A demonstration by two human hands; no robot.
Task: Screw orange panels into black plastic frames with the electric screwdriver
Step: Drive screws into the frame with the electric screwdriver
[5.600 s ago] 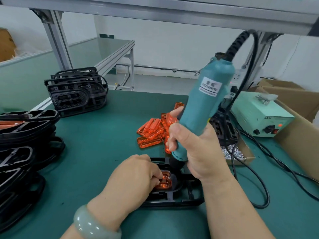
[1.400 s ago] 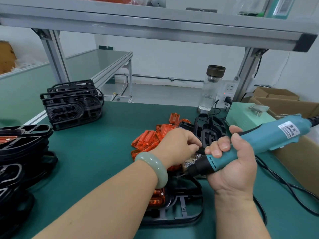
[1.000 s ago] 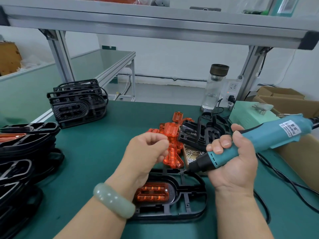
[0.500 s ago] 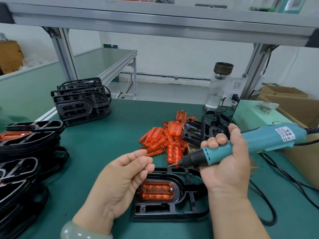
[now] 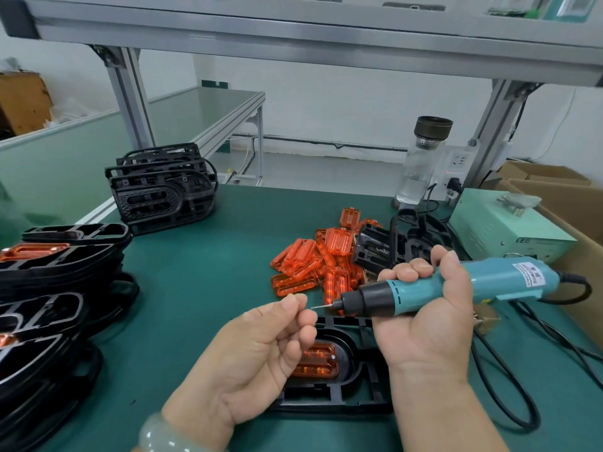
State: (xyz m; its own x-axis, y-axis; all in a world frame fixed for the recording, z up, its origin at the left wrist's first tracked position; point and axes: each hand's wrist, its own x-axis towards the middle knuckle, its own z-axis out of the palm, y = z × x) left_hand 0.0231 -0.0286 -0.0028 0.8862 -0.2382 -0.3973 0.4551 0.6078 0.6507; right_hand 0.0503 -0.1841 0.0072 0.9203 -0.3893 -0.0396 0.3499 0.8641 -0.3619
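Fingers of the right hand point(image 5: 430, 324) curl tight round the teal plastic electric screwdriver point(image 5: 463, 287), thumb on top. The tool lies almost level above the bench, with its thin steel bit pointing to 9 o'clock. The left hand point(image 5: 261, 353) is raised palm-up at the bit's tip, its fingers curled in and its thumb and forefinger tips pressed together. Whether they pinch a screw cannot be told, since anything between them is too small to see. A pale green bangle point(image 5: 163, 432) sits on that wrist.

Directly beneath both hands, a flat black plastic frame with a rounded end point(image 5: 342, 398) lies on the dark green bench mat point(image 5: 212, 272). A ribbed translucent orange panel point(image 5: 318, 362) is seated in the frame's opening, and a small silver screw head shows at the panel's 3 o'clock end.

At 12 o'clock from the frame lies a loose heap of orange panels point(image 5: 301, 264), touching a tipped black frame point(image 5: 391, 246). Stacked black frames point(image 5: 49, 288) stand at 9 o'clock, some with orange panels fitted, and a second stack point(image 5: 160, 194) is at 10 o'clock. Towards 1 o'clock stand a clear glass bottle with a dark cap point(image 5: 421, 164) and a pale green metal power box point(image 5: 505, 230). The screwdriver's black cable point(image 5: 509, 402) loops across the mat at 3 o'clock.
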